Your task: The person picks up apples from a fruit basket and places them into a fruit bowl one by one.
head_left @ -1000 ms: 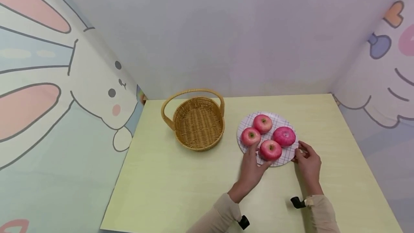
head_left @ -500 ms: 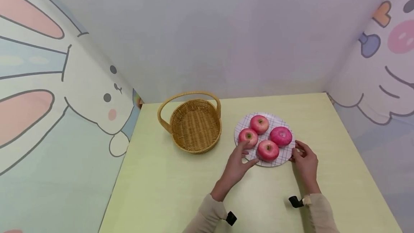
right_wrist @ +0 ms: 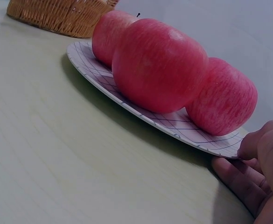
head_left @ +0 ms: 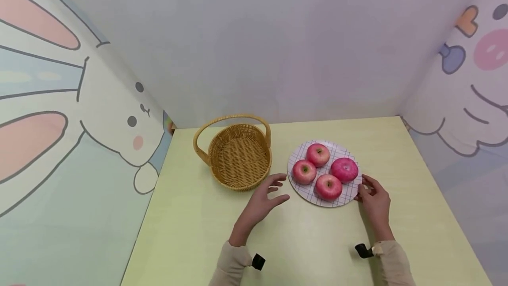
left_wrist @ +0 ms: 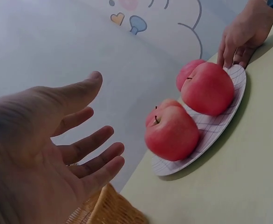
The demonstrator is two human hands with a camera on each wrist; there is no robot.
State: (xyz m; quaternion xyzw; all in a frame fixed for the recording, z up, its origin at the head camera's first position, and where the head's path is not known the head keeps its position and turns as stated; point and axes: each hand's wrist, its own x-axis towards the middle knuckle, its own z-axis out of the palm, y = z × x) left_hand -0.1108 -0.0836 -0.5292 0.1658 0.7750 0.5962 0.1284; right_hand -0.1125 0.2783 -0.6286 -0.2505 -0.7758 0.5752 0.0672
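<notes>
Several red apples (head_left: pixel 328 187) sit on a round white plate with a checked pattern (head_left: pixel 309 195), right of the middle of the table. At the plate's right rim my right hand (head_left: pixel 375 201) pinches the edge; in the right wrist view the thumb (right_wrist: pixel 253 142) lies on top and fingers are underneath. My left hand (head_left: pixel 262 202) hovers left of the plate, fingers spread and holding nothing. In the left wrist view the left hand (left_wrist: pixel 62 144) is apart from the nearest apple (left_wrist: pixel 171 133). One apple is partly hidden behind others there.
A round wicker basket (head_left: pixel 242 184) with a tall handle stands back left on the pale table (head_left: pixel 190 233), with nothing inside it. A plain wall (head_left: pixel 278 47) rises behind, and cartoon-printed side walls flank the table.
My left hand has drawn back from the front apple on the plate, moving left toward the basket's front. My right hand stays at the plate's rim, and the apples keep their places.
</notes>
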